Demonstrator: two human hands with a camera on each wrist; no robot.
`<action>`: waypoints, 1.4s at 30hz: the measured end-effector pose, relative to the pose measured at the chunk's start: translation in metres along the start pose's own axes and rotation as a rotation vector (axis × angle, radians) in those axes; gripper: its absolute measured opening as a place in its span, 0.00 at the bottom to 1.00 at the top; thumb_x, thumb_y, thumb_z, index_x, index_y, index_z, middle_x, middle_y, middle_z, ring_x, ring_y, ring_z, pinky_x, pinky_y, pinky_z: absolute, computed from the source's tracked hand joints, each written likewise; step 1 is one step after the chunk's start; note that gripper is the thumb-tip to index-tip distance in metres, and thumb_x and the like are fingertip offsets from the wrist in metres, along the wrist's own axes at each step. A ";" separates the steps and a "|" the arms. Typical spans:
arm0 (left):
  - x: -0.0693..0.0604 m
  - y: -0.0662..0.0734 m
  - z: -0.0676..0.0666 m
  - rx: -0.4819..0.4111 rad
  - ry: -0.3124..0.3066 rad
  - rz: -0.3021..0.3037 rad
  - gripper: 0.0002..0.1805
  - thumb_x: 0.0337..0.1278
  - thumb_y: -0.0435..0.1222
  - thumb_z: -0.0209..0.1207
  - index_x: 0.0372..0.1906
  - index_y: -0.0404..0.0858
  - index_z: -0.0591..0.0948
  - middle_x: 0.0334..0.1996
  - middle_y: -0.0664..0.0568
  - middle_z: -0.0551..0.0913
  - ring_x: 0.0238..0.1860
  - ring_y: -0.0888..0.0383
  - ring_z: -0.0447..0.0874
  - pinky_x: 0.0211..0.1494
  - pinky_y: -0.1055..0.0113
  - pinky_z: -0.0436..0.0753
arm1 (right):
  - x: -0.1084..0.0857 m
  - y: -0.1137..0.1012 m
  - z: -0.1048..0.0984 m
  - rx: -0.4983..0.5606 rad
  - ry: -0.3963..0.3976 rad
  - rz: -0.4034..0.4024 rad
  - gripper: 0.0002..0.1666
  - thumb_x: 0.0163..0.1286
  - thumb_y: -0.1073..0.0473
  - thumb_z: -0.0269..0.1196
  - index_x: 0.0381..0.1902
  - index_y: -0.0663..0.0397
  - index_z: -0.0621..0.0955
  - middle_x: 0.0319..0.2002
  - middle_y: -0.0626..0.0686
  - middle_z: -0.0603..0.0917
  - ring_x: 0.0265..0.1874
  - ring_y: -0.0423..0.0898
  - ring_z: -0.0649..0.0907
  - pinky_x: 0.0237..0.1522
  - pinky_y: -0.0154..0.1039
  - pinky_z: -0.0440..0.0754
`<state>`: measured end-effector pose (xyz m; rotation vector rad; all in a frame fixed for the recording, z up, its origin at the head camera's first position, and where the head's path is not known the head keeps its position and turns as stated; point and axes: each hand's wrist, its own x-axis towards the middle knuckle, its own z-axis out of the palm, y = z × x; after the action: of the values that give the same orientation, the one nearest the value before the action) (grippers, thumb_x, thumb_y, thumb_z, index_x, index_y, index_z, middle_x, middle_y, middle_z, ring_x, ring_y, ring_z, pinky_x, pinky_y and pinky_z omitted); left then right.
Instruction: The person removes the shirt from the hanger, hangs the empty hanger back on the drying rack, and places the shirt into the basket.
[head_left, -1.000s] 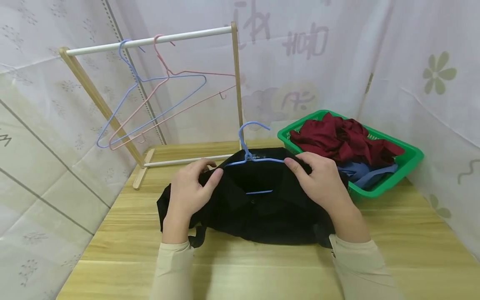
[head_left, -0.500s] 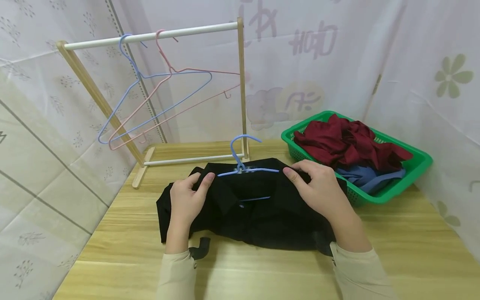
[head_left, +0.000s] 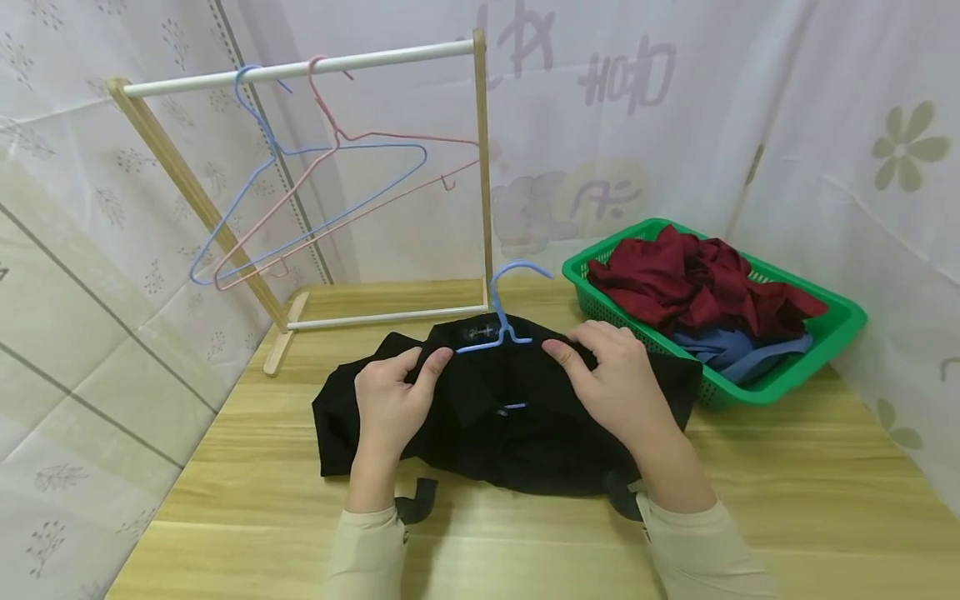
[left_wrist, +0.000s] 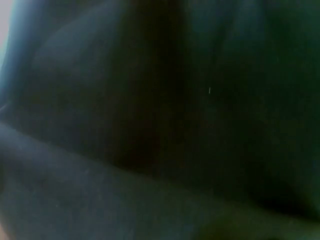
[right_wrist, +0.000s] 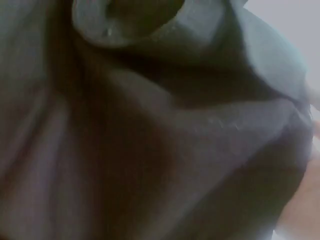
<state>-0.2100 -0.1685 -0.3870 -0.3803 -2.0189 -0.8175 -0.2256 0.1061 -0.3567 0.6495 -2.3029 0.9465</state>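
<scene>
A black shirt [head_left: 540, 450] lies bunched on the table, with a blue clothes hanger [head_left: 504, 325] inside its neck. The hook stands up out of the collar, and a short piece of the lower bar shows through the neck opening. My left hand [head_left: 393, 396] pinches the cloth at the left shoulder, thumb on top. At the right shoulder my right hand [head_left: 611, 375] pinches cloth beside the hanger's arm. Both hanger ends are hidden under the fabric. Dark cloth [left_wrist: 150, 125] fills the left wrist view. In the right wrist view, folded cloth [right_wrist: 200, 140] covers most of the picture.
Behind on the left stands a wooden rack [head_left: 483, 167] with a white rail [head_left: 405, 57]. A blue hanger [head_left: 258, 171] and a pink hanger [head_left: 300, 187] hang there. To the right, a green basket [head_left: 840, 317] holds dark red cloth [head_left: 697, 283] and blue cloth [head_left: 738, 354].
The blue hanger's hook first leaned left and lowered, then swung back right and up a little. Both hands keep their hold on the shirt; the right hand has shifted inward.
</scene>
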 end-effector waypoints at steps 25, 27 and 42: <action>-0.003 -0.009 -0.020 -0.202 -0.056 -0.138 0.39 0.71 0.51 0.67 0.11 0.39 0.58 0.12 0.57 0.50 0.16 0.73 0.44 0.21 0.73 0.45 | 0.003 0.005 -0.029 -0.025 -0.150 0.256 0.18 0.78 0.42 0.65 0.38 0.48 0.90 0.38 0.52 0.92 0.42 0.51 0.86 0.50 0.52 0.80; -0.003 -0.008 -0.019 -0.196 -0.053 -0.149 0.39 0.70 0.49 0.68 0.11 0.39 0.58 0.11 0.56 0.51 0.15 0.73 0.45 0.21 0.73 0.45 | 0.002 0.006 -0.026 -0.007 -0.147 0.253 0.18 0.79 0.43 0.64 0.39 0.48 0.90 0.39 0.52 0.93 0.42 0.52 0.87 0.50 0.52 0.80; -0.005 -0.005 -0.009 -0.185 -0.055 -0.191 0.38 0.68 0.47 0.70 0.10 0.39 0.60 0.11 0.58 0.51 0.14 0.70 0.47 0.20 0.71 0.47 | 0.006 -0.009 -0.004 0.032 -0.005 0.163 0.11 0.75 0.54 0.69 0.38 0.57 0.91 0.37 0.55 0.93 0.38 0.54 0.86 0.48 0.50 0.72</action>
<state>-0.2040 -0.1780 -0.3892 -0.3201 -2.0592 -1.1282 -0.2232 0.1017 -0.3457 0.4833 -2.3775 1.0588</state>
